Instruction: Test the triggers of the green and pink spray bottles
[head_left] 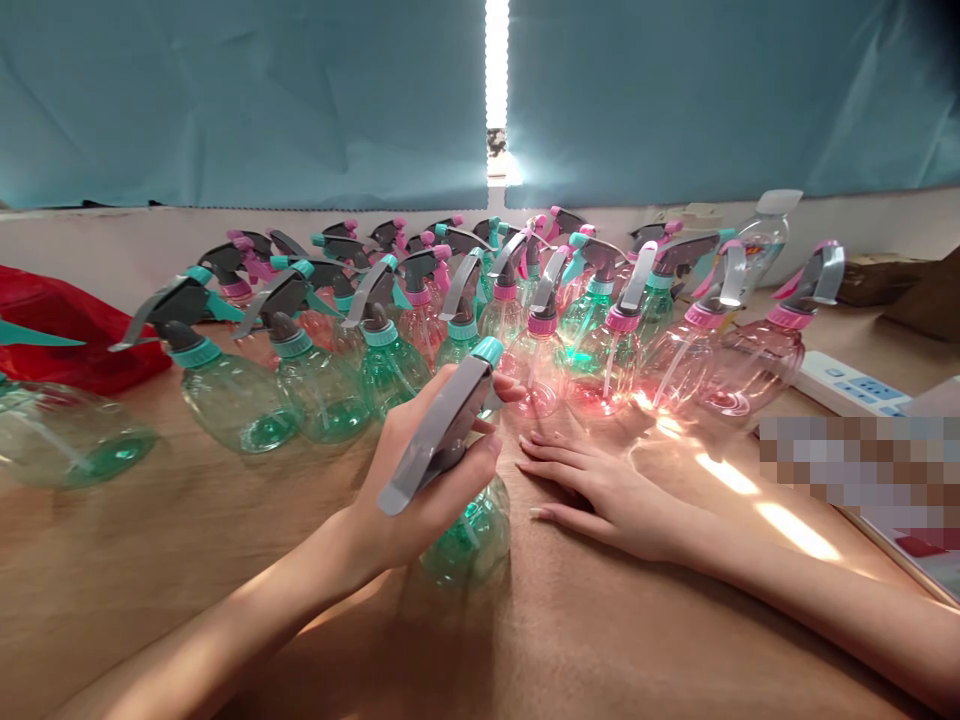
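Observation:
My left hand (420,480) is wrapped round the neck of a green spray bottle (471,545) near the middle of the wooden table (600,640). The bottle's grey spray head with a teal nozzle rises above the hand, and its grey lever slants down to the left. My right hand (600,490) rests on the table just right of this bottle, fingers spread, with nothing in it. Behind the hands stand green bottles (322,395) with teal collars on the left and pink bottles (536,365) with pink collars towards the right.
A red plastic bag (90,340) lies at the far left, behind another green bottle (82,440). At the right are a white power strip (847,385), a capped clear bottle (766,240) and a flat, partly blurred object. A blue-green curtain (240,100) hangs behind.

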